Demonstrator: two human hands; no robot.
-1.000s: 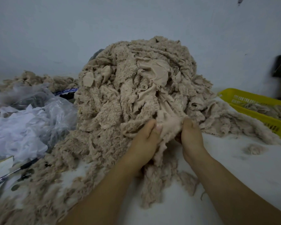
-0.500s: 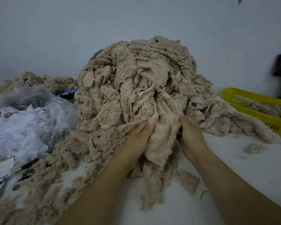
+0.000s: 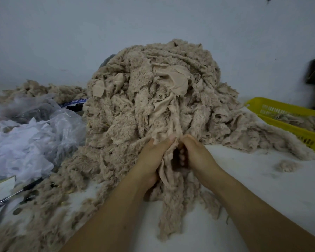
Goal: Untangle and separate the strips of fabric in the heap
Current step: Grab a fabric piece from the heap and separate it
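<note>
A tall heap of beige fleece fabric strips (image 3: pixel 153 99) fills the middle of the white table (image 3: pixel 262 188), reaching back toward the wall. At the heap's near foot my left hand (image 3: pixel 153 159) and my right hand (image 3: pixel 195 157) sit close together. Both grip the same beige strip (image 3: pixel 168 202), which runs up into the heap between my thumbs and hangs down toward me in fuzzy tails. My right fingers are curled under the cloth, partly in shadow.
A yellow plastic basket (image 3: pixel 287 124) holding some beige scraps stands at the right. A clear bag of white fabric (image 3: pixel 25 140) lies at the left, with a black pen (image 3: pixel 16 193) near it. More beige scraps (image 3: pixel 44 90) lie behind the bag. A small tuft (image 3: pixel 287 165) sits alone at right.
My hands have closed in toward each other; the smooth flap of cloth spread between them half a second ago is now bunched into a narrow fold in both grips.
</note>
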